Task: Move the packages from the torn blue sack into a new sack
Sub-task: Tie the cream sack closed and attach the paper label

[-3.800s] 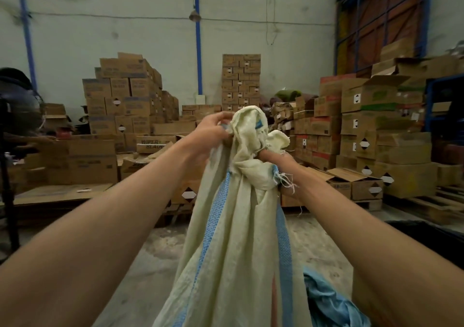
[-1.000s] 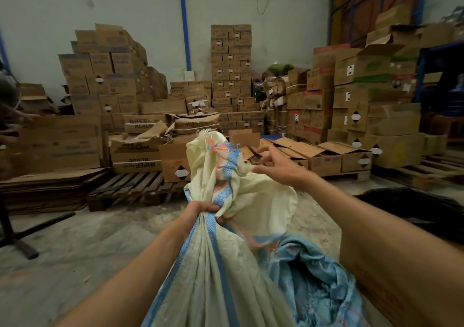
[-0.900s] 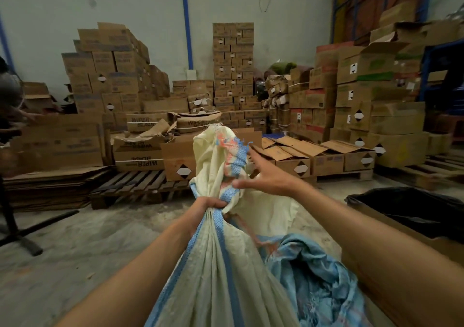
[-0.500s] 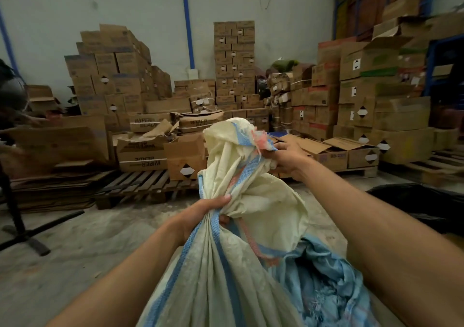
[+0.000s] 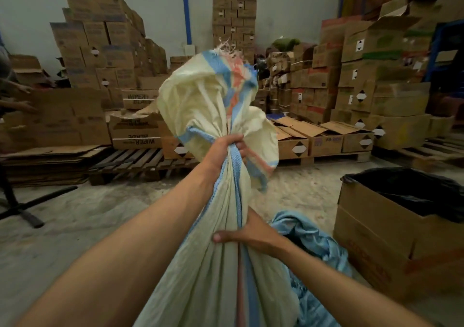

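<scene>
Head view: the left hand (image 5: 227, 148) is clenched around the gathered neck of a cream woven sack (image 5: 208, 264), fingers wrapped over a blue stripe that runs down the cloth. Above that fist the loose mouth of the sack billows up in a puffed, crumpled bunch, cream with a blue and a pale red band, and frayed threads stand up from its top edge. To the right of the fist a flap of the same cloth hangs down, edged in red and blue.

Nearer the camera and lower, the right hand (image 5: 247, 235) grasps the sack's body from the right, thumb pressed across the front, fingers hidden behind the fabric. Between the two hands the cloth is pulled taut into long folds; below the right hand the sack widens and runs out of the bottom of the picture, with a blue and a red stripe side by side.

Just right of the right hand, touching the sack, lies the blue sack (image 5: 311, 246), crumpled and limp on the floor (image 5: 75, 226). Further right stands an open box (image 5: 391, 236) lined with black plastic. No packages show.
</scene>
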`<state>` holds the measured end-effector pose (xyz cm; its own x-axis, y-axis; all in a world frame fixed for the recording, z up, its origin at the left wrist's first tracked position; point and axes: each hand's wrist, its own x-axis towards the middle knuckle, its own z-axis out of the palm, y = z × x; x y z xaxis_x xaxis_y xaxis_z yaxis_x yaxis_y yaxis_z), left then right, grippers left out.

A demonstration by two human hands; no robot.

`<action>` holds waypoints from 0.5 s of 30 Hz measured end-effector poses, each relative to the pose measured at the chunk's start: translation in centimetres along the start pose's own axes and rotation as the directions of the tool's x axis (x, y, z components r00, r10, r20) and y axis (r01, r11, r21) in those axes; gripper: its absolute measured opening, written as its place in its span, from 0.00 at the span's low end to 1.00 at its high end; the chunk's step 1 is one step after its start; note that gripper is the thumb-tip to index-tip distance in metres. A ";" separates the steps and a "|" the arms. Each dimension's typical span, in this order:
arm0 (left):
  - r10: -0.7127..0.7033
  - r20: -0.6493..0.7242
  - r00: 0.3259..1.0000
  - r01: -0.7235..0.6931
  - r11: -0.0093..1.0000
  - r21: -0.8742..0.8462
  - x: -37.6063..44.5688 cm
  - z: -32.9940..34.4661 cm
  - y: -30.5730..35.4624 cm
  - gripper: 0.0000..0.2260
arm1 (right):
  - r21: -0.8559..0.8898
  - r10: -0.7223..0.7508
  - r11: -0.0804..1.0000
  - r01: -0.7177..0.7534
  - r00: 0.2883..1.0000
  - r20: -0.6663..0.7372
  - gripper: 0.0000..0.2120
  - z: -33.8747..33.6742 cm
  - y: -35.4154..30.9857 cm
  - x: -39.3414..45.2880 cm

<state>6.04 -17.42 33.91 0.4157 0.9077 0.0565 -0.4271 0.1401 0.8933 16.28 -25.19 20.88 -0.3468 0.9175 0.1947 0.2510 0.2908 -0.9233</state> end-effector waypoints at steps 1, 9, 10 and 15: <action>-0.018 0.061 0.998 0.018 1.000 0.003 0.1 0.2 -0.1 0.22 | 0.040 0.007 0.999 -0.007 1.000 -0.024 0.36 0.1 -0.2 -0.1; 0.015 0.025 1.000 -0.016 0.997 0.077 2.7 3.2 0.4 0.16 | 0.387 0.194 0.917 -0.098 0.957 -0.217 0.12 -0.5 -1.3 -0.5; 0.031 0.006 0.999 -0.032 0.992 0.120 3.0 3.3 0.4 0.16 | 0.429 0.217 0.898 -0.093 0.944 -0.248 0.12 -0.3 -1.4 -0.1; -0.291 -0.103 0.951 0.277 0.659 0.699 0.6 0.0 -0.6 0.44 | 0.572 0.418 0.814 -0.103 0.789 -0.451 0.02 0.8 0.7 0.7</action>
<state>6.57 -17.02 33.43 0.4369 0.8635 -0.2519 0.3947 0.0676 0.9163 15.47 -24.56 20.14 0.2392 0.9675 -0.0825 -0.2771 -0.0134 -0.9608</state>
